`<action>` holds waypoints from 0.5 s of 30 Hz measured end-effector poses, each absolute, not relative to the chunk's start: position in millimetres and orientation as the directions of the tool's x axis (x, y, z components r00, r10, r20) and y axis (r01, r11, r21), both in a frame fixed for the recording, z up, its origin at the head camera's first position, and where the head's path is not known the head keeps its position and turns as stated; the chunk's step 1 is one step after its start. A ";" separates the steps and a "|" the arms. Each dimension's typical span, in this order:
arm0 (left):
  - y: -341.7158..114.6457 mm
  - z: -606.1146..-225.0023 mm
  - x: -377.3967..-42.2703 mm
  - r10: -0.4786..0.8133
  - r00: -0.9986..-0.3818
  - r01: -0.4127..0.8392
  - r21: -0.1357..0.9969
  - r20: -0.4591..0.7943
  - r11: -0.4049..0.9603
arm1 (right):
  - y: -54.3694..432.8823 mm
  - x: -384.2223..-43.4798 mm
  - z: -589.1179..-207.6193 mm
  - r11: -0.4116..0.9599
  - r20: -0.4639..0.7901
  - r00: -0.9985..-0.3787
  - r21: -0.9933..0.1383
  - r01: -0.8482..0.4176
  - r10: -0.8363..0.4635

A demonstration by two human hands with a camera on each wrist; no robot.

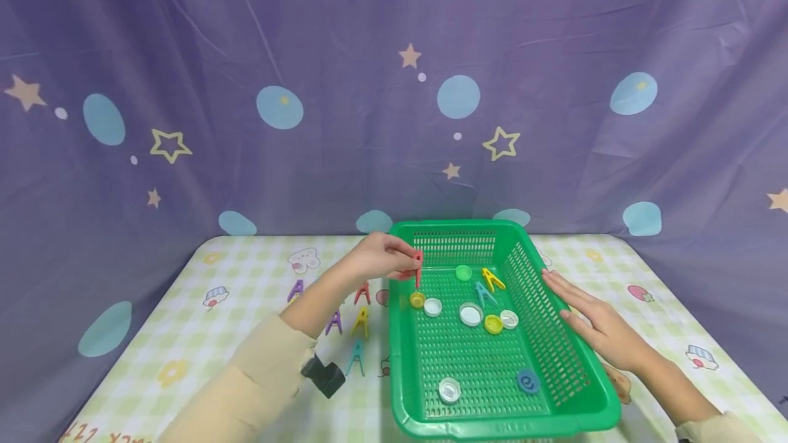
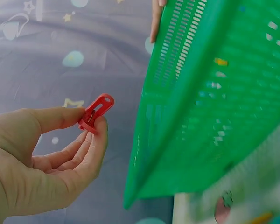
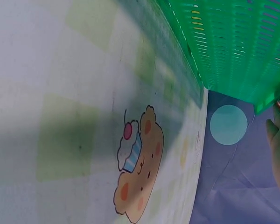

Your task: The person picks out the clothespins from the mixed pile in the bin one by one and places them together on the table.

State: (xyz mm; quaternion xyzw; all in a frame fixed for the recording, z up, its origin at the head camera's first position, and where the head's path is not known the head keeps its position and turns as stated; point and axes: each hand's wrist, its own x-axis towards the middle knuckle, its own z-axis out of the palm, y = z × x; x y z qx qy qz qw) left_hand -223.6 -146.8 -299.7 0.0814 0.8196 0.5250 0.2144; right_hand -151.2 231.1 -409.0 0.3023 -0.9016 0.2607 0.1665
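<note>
Between thumb and fingertips, my left hand (image 1: pixel 378 256) pinches a red clothespin (image 1: pixel 418 269) above the left side of a green plastic basket (image 1: pixel 505 427). The left wrist view shows that clothespin (image 2: pixel 97 112) held by its end, beside the basket wall. My right hand (image 1: pixel 600 323) rests on the basket's right rim with its fingers extended. In the basket lie a yellow clothespin (image 1: pixel 492 279), a blue clothespin (image 1: pixel 484 294) and several bottle caps, among them a clear one (image 1: pixel 470 314) and a blue one (image 1: pixel 527 381).
Left of the basket, on the checked tablecloth (image 1: pixel 203 333), lie several more clothespins: purple ones (image 1: pixel 334 323), a red one (image 1: pixel 363 292), a yellow one (image 1: pixel 361 321) and a blue one (image 1: pixel 356 357). A purple curtain (image 1: pixel 369 122) hangs behind the table.
</note>
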 end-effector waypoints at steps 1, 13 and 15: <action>-152.3 -302.3 -222.9 0.356 -0.896 -0.093 0.897 -0.264 0.431 | 231.2 -151.2 -408.5 0.683 0.453 -0.764 -0.369 -0.630 -0.460; -207.6 -334.3 -208.9 0.285 -0.910 -0.161 0.889 -0.301 0.428 | 233.7 -150.5 -403.2 0.740 0.403 -0.765 -0.257 -0.621 -0.502; -216.3 -340.0 -205.4 0.268 -0.914 -0.166 0.883 -0.305 0.439 | 232.6 -149.9 -402.7 0.742 0.398 -0.765 -0.253 -0.621 -0.505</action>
